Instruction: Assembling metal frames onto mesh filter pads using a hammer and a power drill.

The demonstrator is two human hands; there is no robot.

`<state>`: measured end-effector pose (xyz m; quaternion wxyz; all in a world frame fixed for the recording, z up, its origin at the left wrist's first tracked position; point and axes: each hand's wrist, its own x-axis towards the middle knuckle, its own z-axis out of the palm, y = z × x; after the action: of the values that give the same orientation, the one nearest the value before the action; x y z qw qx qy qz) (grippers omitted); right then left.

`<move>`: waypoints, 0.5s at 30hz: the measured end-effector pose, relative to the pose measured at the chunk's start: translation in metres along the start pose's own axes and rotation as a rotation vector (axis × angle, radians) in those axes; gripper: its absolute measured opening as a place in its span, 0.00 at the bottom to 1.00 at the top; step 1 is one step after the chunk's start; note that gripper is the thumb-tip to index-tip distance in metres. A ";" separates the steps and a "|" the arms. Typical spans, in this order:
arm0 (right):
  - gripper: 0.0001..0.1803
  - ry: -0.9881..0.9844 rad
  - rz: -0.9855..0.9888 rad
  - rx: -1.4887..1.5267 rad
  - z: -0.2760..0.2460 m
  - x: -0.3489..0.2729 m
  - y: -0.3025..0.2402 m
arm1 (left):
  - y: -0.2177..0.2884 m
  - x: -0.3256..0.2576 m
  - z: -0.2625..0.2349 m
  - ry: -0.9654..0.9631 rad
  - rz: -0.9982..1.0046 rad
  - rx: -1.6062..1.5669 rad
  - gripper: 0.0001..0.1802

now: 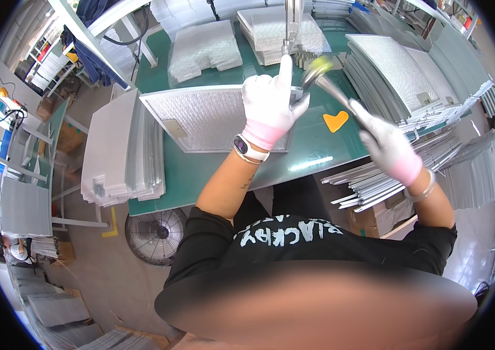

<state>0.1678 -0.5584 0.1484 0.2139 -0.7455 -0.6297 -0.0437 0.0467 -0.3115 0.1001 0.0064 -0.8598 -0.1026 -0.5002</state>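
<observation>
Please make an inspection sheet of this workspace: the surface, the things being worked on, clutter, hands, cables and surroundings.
Surface: green bench mat, partly bare near the front edge.
Job's things: framed metal mesh panel lying flat; hammer, blurred with motion, by the panel's right end.
Clutter: orange scrap on the mat; stacks of mesh sheets at the back; stacked framed panels at right; metal strips over the bench edge.
Hands: left hand, gloved, pressing on the panel's right end; right hand, gloved, gripping the hammer handle.
Cables: black cable hanging at the back left.
Surroundings: floor fan beneath; sheet stack at left.
</observation>
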 end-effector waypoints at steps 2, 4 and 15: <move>0.30 0.064 0.078 0.124 0.023 0.000 0.024 | -0.003 -0.004 -0.003 0.011 0.027 -0.013 0.43; 0.31 -0.200 0.340 0.167 0.050 -0.007 0.047 | 0.001 -0.004 -0.009 0.011 0.040 -0.029 0.41; 0.19 0.885 -0.502 -0.301 -0.015 0.187 -0.001 | 0.009 -0.014 -0.030 -0.046 0.070 0.009 0.23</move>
<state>0.2075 -0.3912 0.2247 0.3328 -0.5045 -0.6252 -0.4939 0.0160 -0.3265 0.1038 0.0252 -0.8742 -0.0747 -0.4792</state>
